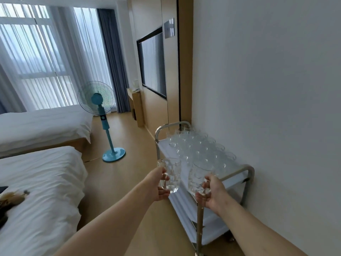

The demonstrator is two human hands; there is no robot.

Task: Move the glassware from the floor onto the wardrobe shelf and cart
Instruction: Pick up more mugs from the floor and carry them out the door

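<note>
A steel-framed white cart (249, 168) stands against the wall on my right, rows of clear glasses (197, 146) on its top shelf. Two white-sheeted beds (42, 182) lie left, a blue pedestal fan (103, 115) between.

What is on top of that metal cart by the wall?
The cart carries rows of clear glasses across its top shelf, packed close. The mugs held by the left hand and right hand cover its near end, so that part is hidden.
</note>
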